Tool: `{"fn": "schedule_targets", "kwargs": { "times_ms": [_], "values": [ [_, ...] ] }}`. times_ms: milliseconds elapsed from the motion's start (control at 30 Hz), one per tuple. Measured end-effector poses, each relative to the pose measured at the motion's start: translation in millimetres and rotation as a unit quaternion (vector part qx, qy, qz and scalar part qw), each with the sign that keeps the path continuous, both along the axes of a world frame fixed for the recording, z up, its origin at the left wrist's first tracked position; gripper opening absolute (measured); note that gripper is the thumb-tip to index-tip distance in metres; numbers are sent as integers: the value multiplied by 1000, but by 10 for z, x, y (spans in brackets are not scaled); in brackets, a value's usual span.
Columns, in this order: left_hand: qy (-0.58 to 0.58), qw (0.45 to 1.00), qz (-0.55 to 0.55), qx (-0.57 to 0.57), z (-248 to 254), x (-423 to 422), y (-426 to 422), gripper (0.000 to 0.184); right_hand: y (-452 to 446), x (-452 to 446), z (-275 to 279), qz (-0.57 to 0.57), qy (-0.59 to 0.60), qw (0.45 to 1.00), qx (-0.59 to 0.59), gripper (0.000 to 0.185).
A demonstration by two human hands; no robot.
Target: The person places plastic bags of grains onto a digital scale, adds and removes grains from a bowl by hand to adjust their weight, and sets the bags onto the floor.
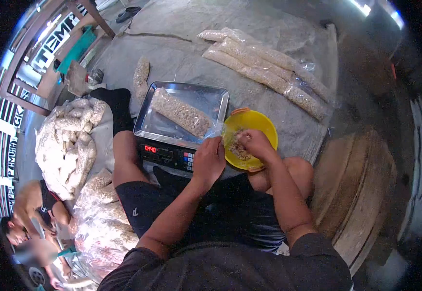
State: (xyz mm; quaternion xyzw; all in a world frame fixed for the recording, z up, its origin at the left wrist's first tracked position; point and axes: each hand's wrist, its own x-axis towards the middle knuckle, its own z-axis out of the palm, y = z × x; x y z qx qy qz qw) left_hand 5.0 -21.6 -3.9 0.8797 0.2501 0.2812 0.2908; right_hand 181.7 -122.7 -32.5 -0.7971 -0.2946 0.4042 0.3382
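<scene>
A clear plastic bag [179,112] packed with pale beans lies slantwise in a shiny metal tray [143,127]. The tray rests on a digital scale [167,154] with a red lit display. My left hand [208,159] is closed at the tray's near right corner, its fingers on the bag's loose plastic end. Beside the scale is a yellow bowl [265,125] with orange handles, partly filled with pale beans [239,151]. My right hand [253,143] reaches into this bowl with its fingers curled together over the beans; its fingertips are partly hidden.
Several long filled bags [269,65] lie at the back right, and one short bag [141,72] lies behind the tray. A heap of filled bags [68,145] and a big plastic sack [102,233] are at left. Another person [39,213] sits lower left. Wooden planks [356,184] stand right.
</scene>
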Motion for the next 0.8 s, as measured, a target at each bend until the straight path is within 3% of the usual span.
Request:
{"fn": "schedule_targets", "kwargs": {
  "times_ms": [33, 100, 200, 500, 567, 633, 700, 800],
  "values": [
    [-7, 1000, -4, 7, -8, 0, 3, 13, -13, -30, 63, -32, 142, 988, 56, 22],
    [-22, 1000, -12, 5, -32, -10, 7, 13, -43, -75, 151, -99, 409, 893, 159, 24],
    [-48, 998, -27, -9, -45, -29, 45, 15, 99, -180, 56, -110, 478, 849, 197, 25],
    [-125, 992, -14, -28, -115, -132, 189, 19, 457, -410, 341, -216, 509, 798, 241, 28],
    [-134, 990, 0, -46, -23, -168, 231, 19, 558, -413, 527, -107, 382, 890, 225, 29],
    [-162, 986, 8, -41, -32, -183, 269, 20, 694, -505, 820, -104, 362, 907, 188, 28],
    [-183, 982, 18, -46, -36, -189, 301, 20, 845, -626, 1093, -209, 449, 858, 136, 27],
    [-196, 978, 26, -71, -28, -210, 300, 17, 858, -525, 825, -246, 379, 888, 86, 26]
  ]
}}
